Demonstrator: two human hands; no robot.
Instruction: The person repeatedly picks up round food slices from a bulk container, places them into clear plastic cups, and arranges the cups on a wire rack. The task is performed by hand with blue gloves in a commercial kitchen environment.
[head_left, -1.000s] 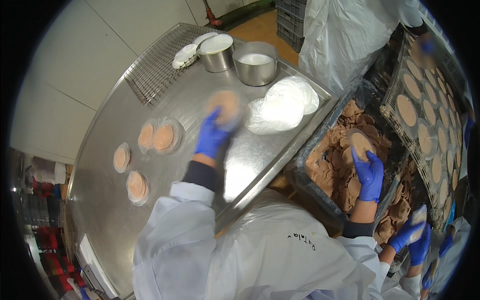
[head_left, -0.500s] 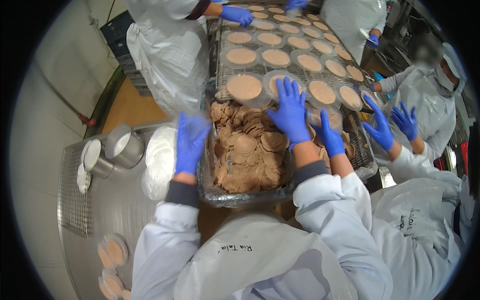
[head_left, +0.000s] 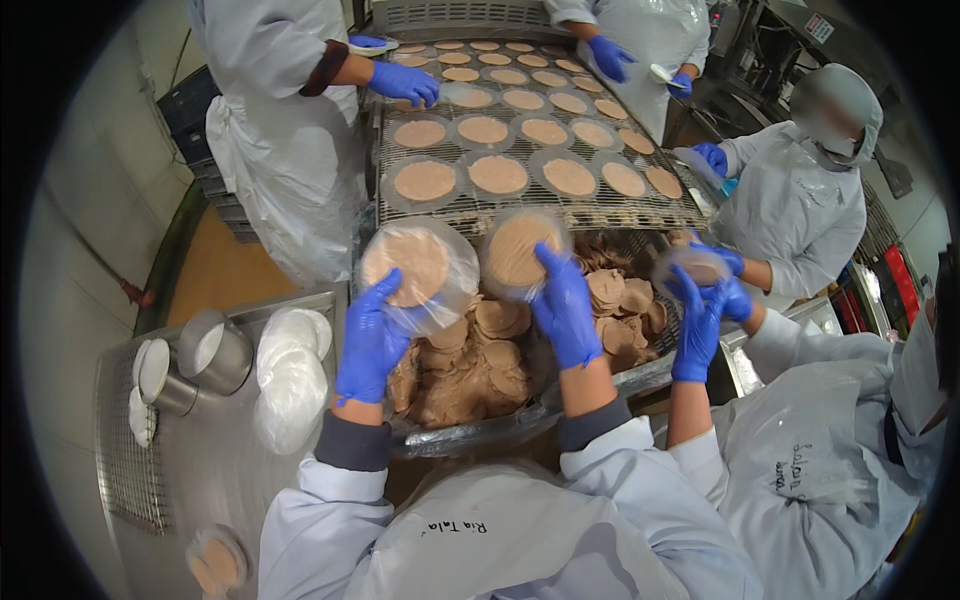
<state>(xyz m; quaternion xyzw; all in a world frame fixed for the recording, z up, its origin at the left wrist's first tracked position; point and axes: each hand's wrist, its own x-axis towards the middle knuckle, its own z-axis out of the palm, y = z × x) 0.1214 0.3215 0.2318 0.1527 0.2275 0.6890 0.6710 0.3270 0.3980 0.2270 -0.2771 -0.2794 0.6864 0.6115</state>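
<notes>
My left hand (head_left: 372, 345), in a blue glove, grips the edge of a round pinkish patty (head_left: 407, 266) on a clear film disc. Just right of it, my right hand (head_left: 568, 318) grips a second patty (head_left: 515, 252), also with film around it; this one is slightly blurred. Both are held up over a lined bin (head_left: 470, 436) heaped with brown patties (head_left: 472, 372). Beyond them a wire mesh conveyor (head_left: 455, 215) carries rows of flat patties on film discs, its near end close to the bin.
At left, a steel table (head_left: 215, 465) holds two metal cylinders (head_left: 215, 352), a stack of film discs (head_left: 292, 370) and a few patties (head_left: 217, 562). A co-worker's gloved hands (head_left: 697, 325) hold a patty beside me at right. Other workers stand along both sides of the conveyor.
My hands, earlier without patties, now each hold one on film. My left hand stayed near the bin's left side; my right came back from the conveyor's end. The co-worker's hands now hold a patty.
</notes>
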